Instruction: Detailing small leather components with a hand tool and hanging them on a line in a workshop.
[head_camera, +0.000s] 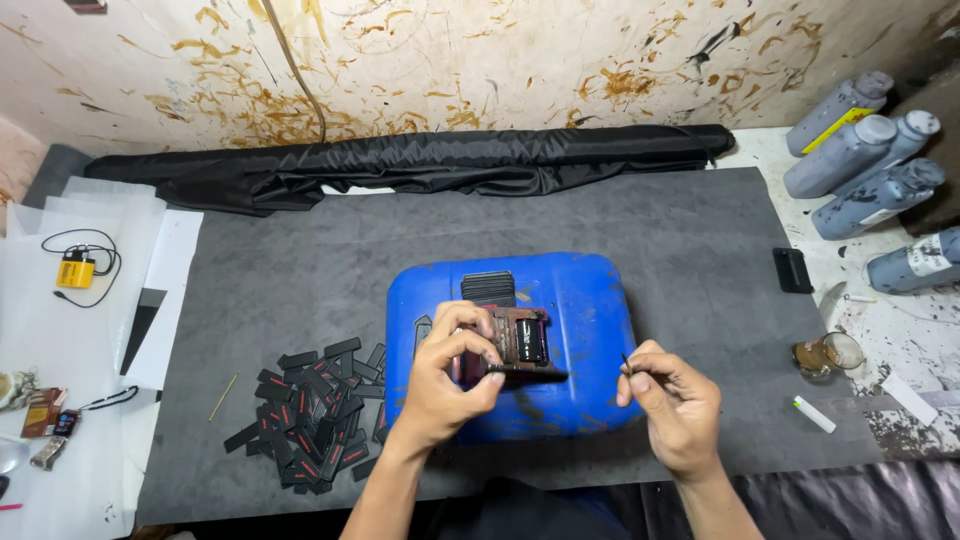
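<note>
down on the grey mat (640, 230) lay a blue jerrycan (580, 300) on its side, and both hands worked over its flat face. the left hand (445, 375) had its fingers curled tight around a small dark block (520, 340), reddish-brown and stained, with a black part set in its middle; thumb and forefinger pinched the near edge, where a thin black strip (525, 372) stuck out to the right. the block rested on the jerrycan, just in front of a short stack of black tabs (488, 288). the right hand (675, 400) hovered near the can's right edge, apart from the block, its fingers closed narrow on a thin dark stick (626, 362) held between thumb and forefinger, tip pointing up; what kind of stick it was could not be told.

left of the can a loose pile of black tabs (310, 415) with red marks lay spread on the mat, touching the can's side, and a thin wooden stick (223, 397) lay beside the pile. behind, a rolled black cloth (420, 160) ran along the stained wall. at the right stood grey bottles (860, 150), a small glass jar (828, 354), a white marker (813, 414) and a black case (792, 270). at the left, white sheets (90, 300) carried a yellow gadget (75, 272) with a black cord.
</note>
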